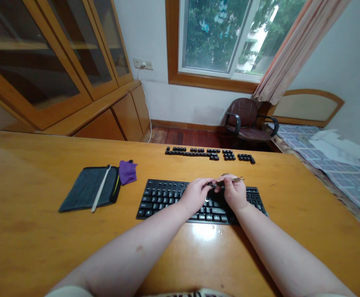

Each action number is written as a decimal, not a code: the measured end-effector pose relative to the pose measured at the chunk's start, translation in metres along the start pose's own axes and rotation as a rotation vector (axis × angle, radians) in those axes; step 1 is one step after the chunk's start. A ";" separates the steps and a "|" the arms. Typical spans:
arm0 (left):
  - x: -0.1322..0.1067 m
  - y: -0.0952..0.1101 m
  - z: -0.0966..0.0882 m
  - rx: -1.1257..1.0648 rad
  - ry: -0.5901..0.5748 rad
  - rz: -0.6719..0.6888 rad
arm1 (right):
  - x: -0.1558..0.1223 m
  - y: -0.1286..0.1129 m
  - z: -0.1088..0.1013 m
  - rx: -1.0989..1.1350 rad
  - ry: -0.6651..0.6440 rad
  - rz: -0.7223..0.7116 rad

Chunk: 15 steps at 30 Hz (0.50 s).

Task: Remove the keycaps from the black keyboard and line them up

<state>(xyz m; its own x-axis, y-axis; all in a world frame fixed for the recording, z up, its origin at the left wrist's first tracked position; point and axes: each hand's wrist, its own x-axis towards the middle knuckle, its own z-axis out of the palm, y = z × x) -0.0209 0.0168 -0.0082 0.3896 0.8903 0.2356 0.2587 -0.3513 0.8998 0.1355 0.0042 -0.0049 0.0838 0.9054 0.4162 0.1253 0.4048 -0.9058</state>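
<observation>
- Head view, at the grip: my right hand [236,193] is closed around a thin brown stick-shaped tool [234,180], its end poking out to the right.
- My left hand [195,194] pinches a small black piece [211,184] close against my right fingertips; it is too small and covered for me to tell its exact shape.
- Under both hands lies a long black keyboard with pale-marked keys [164,201], on the near middle of a glossy yellow-brown wooden desk [173,260].
- On the far side of the keyboard, near the desk's far edge, small black keycaps [198,152] sit in grouped rows.
- To the left, well apart from my hands, lies a flat dark-grey pouch with a yellow-lined edge [85,187]; a slim pale stick with a dark tip [101,189] rests across it.
- Just beside the pouch's right side is a purple piece of cloth [127,173].
- Beyond the desk, far right, stands a dark-red chair with black armrests [242,113].
</observation>
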 end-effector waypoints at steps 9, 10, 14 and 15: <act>0.006 -0.001 0.001 -0.341 0.089 -0.214 | 0.000 0.005 -0.001 0.018 0.009 -0.045; 0.007 -0.001 0.000 -0.376 0.109 -0.242 | 0.000 0.005 -0.001 0.010 0.003 -0.075; 0.010 -0.003 0.001 -0.510 0.179 -0.308 | -0.001 0.005 -0.002 -0.128 0.081 -0.189; 0.010 -0.004 0.001 -0.533 0.188 -0.303 | -0.001 0.005 -0.003 -0.191 0.104 -0.218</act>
<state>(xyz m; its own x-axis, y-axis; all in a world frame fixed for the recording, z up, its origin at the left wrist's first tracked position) -0.0170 0.0272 -0.0102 0.1936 0.9802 -0.0412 -0.1608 0.0732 0.9843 0.1387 0.0048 -0.0093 0.1338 0.7780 0.6138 0.3342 0.5477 -0.7671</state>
